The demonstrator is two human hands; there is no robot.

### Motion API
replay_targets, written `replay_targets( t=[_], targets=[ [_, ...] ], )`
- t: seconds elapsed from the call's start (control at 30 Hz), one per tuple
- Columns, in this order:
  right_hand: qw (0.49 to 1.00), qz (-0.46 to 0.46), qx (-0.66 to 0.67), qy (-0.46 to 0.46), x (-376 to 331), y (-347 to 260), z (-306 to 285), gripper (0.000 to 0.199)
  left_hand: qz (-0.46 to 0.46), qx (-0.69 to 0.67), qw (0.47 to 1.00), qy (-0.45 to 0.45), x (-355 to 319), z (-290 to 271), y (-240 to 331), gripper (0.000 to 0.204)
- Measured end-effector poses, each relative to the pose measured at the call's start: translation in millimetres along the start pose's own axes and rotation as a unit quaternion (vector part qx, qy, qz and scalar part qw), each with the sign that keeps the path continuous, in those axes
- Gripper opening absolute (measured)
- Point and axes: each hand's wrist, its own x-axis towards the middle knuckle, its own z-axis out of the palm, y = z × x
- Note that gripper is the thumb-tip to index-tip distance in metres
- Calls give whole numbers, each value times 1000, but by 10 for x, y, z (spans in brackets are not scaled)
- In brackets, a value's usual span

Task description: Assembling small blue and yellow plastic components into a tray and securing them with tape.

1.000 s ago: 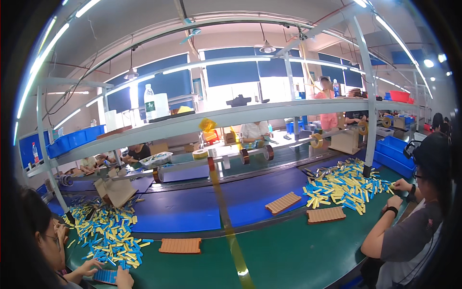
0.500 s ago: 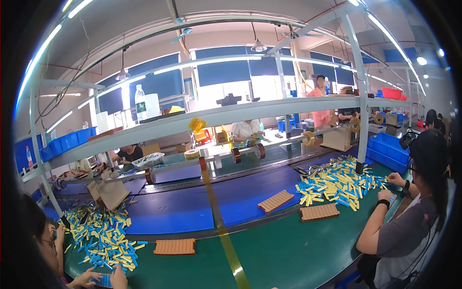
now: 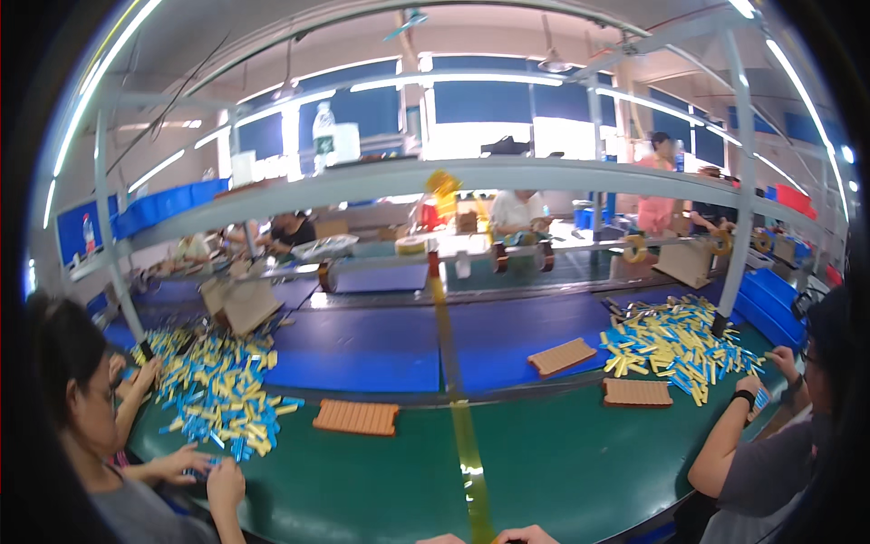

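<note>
At the lower edge, my left hand (image 3: 441, 539) shows only as a sliver of skin, its fingers cut off by the frame. Just right of it my right hand (image 3: 527, 534) is curled, with a small dark bit of something at its fingers. Between and above the two hands runs a long strip of amber tape (image 3: 465, 444). It stretches across the green work surface (image 3: 381, 490) from a tape roll (image 3: 433, 264) on the rail; its near end is out of sight by my hands.
Two orange ridged trays (image 3: 356, 418) (image 3: 637, 393) lie on the green surface, a third tray (image 3: 562, 357) on blue sheeting. Piles of yellow and blue strips (image 3: 227, 390) (image 3: 675, 344) flank them. A co-worker's hands (image 3: 225, 485) work at left, another's hands (image 3: 750, 388) at right. A shelf (image 3: 408, 177) spans overhead.
The view has swung left and tilted down, so the scene sits further right. My two hands have come into sight at the lower edge.
</note>
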Motion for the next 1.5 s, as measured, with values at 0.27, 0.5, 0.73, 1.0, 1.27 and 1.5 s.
replay_targets(
  t=[0.27,0.5,0.73,1.0,1.27,1.5],
  targets=[
    [1000,2,-6,-6,28,-63,100,11,21,20,999,41,-107,-57,-25,10],
    [1000,25,-12,4,-53,9,112,10,7,12,999,43,-108,-26,-23,9],
    [1000,23,-18,3,-7,45,95,10,1,9,999,50,-80,-48,-35,8],
    [1000,-2,-25,6,-5,23,87,10,7,27,998,58,-89,-25,-16,8],
    [999,10,-30,8,-9,-14,101,10,3,25,998,53,-82,-47,0,8],
    [1000,0,-22,9,-1,-17,109,11,-4,32,998,58,-94,-46,5,9]
  ],
)
